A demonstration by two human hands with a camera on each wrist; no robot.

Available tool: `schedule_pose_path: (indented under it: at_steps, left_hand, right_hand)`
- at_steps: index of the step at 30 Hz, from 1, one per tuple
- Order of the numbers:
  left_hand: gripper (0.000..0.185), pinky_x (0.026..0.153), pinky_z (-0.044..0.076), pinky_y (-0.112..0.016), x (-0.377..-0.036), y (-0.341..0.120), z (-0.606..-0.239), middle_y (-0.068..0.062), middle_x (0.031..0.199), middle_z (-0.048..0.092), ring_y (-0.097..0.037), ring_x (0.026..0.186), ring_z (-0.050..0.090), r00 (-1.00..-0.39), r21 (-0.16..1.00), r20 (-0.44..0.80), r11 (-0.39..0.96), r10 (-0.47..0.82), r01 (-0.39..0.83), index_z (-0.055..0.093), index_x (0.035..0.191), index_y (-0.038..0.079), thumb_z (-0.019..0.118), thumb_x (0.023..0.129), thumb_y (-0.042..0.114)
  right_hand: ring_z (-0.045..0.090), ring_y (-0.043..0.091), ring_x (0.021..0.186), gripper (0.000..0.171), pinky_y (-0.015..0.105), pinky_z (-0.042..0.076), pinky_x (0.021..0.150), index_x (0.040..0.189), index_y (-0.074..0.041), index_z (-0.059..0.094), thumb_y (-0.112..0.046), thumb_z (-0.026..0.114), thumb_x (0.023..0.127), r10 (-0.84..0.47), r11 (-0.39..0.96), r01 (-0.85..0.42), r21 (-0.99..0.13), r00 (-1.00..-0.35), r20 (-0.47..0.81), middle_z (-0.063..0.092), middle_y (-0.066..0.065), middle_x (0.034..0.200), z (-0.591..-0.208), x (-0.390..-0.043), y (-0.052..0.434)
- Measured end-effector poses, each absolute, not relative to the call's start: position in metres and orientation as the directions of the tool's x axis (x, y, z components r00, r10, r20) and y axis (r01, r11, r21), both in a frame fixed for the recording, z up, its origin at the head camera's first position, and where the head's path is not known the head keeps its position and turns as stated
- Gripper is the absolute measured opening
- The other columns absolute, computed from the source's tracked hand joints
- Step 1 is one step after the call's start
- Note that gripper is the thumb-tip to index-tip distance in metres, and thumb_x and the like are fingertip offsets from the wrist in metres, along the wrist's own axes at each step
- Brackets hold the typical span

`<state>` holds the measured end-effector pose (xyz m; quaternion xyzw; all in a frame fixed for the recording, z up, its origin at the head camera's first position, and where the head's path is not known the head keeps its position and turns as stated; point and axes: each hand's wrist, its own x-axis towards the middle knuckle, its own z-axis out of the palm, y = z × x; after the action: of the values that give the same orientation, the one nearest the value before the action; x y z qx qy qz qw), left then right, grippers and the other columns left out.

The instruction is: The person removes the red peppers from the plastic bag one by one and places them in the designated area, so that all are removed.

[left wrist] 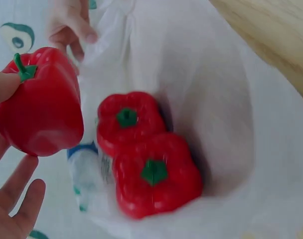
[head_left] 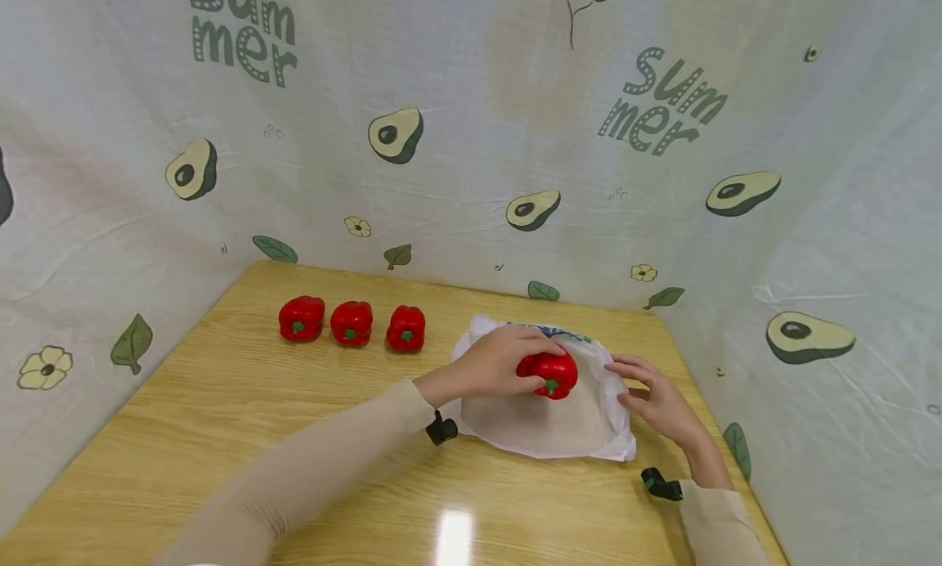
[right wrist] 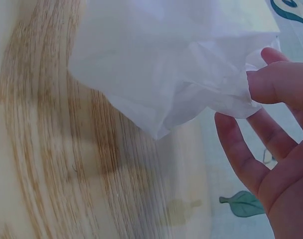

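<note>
In the head view, my left hand [head_left: 496, 361] grips a red bell pepper [head_left: 557, 373] with a green stem, above the mouth of a white bag [head_left: 567, 427]. The left wrist view shows thumb and fingers round that pepper. Two more red bell peppers, one nearer [left wrist: 159, 177] and one farther [left wrist: 129, 119], lie side by side in the bag there; in the head view I cannot make them out. On the bag's right side, my right hand [head_left: 662, 406] pinches its thin edge between thumb and fingers, seen closely in the right wrist view.
Three red bell peppers, the left [head_left: 302, 318], the middle [head_left: 352, 323] and the right [head_left: 406, 329], stand in a row on the wooden table [head_left: 294, 411]. A printed cloth [head_left: 456, 190] hangs behind the table and along both sides.
</note>
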<state>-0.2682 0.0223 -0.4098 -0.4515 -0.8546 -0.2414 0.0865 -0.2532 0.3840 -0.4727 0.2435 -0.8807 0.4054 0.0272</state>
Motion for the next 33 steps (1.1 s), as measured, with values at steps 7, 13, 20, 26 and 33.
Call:
schedule_pose_path:
  at_steps: [7, 13, 20, 26, 33]
  left_hand:
    - [0.048, 0.104, 0.054, -0.035, -0.265, -0.023, -0.399, 0.005, 0.139, 0.066, -0.017, 0.129, 0.059, -0.607, 0.338, 0.382, 0.506, 0.697, 0.794, 0.068, 0.142, 0.027, 0.08, 0.096, 0.028]
    - [0.046, 0.103, 0.055, -0.035, -0.265, -0.062, -0.394, 0.006, 0.137, 0.068, -0.016, 0.128, 0.061, -0.615, 0.356, 0.417, 0.503, 0.669, 0.788, 0.07, 0.139, 0.025, 0.081, 0.094, 0.024]
    - [0.044, 0.102, 0.055, -0.038, -0.267, -0.097, -0.401, 0.004, 0.134, 0.069, -0.018, 0.124, 0.062, -0.635, 0.33, 0.425, 0.543, 0.645, 0.772, 0.072, 0.136, 0.023, 0.082, 0.093, 0.021]
    - [0.044, 0.1, 0.055, -0.038, -0.267, -0.118, -0.409, 0.004, 0.134, 0.069, -0.017, 0.124, 0.063, -0.637, 0.33, 0.433, 0.546, 0.638, 0.77, 0.073, 0.134, 0.023, 0.084, 0.091, 0.021]
    - [0.049, 0.1, 0.057, -0.045, -0.263, -0.142, -0.418, 0.001, 0.138, 0.069, -0.025, 0.128, 0.061, -0.693, 0.391, 0.382, 0.572, 0.612, 0.721, 0.072, 0.137, 0.024, 0.086, 0.09, 0.021]
  right_hand:
    - [0.048, -0.009, 0.128, 0.053, 0.02, 0.055, 0.096, 0.142, -0.006, 0.066, 0.013, 0.072, 0.092, -0.398, 0.556, -0.441, -0.705, -0.885, 0.24, 0.05, 0.018, 0.155, -0.473, -0.252, 0.385]
    - [0.047, -0.008, 0.129, 0.053, 0.019, 0.054, 0.096, 0.142, -0.006, 0.066, 0.013, 0.072, 0.093, -0.397, 0.549, -0.436, -0.713, -0.887, 0.236, 0.049, 0.017, 0.156, -0.473, -0.252, 0.385]
    - [0.047, -0.008, 0.129, 0.052, 0.018, 0.053, 0.096, 0.142, -0.004, 0.065, 0.013, 0.072, 0.093, -0.397, 0.551, -0.435, -0.712, -0.887, 0.235, 0.049, 0.018, 0.156, -0.471, -0.251, 0.385]
    - [0.047, -0.009, 0.129, 0.052, 0.018, 0.054, 0.096, 0.142, -0.006, 0.066, 0.011, 0.072, 0.093, -0.396, 0.554, -0.434, -0.711, -0.888, 0.234, 0.049, 0.017, 0.156, -0.471, -0.251, 0.385]
    - [0.046, -0.009, 0.128, 0.053, 0.018, 0.053, 0.097, 0.142, -0.008, 0.067, 0.01, 0.073, 0.093, -0.38, 0.57, -0.415, -0.709, -0.898, 0.22, 0.049, 0.015, 0.157, -0.471, -0.25, 0.384]
